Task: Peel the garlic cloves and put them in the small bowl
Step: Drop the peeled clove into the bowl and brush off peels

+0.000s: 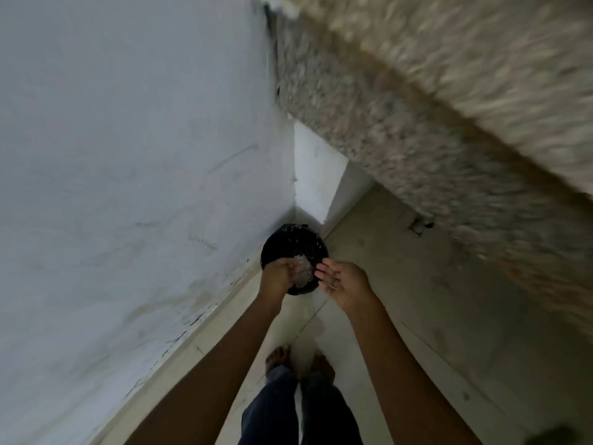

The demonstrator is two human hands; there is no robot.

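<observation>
Bare feet on tiled floor. Right hand palm up, fingers straight, holding nothing. Left hand: fingers curled round pale garlic skins, just beside the right fingertips. Black lined bin beneath both. Speckled tabletop beyond, blurred.

Single view, worn on the head. Aimed steeply down along both outstretched forearms, past the left hand and right hand, close below, to a black bin in the far corner of the floor and bare feet near the bottom edge. Wide-angle, bending the wall at left and the counter edge at upper right, blurred there.
</observation>
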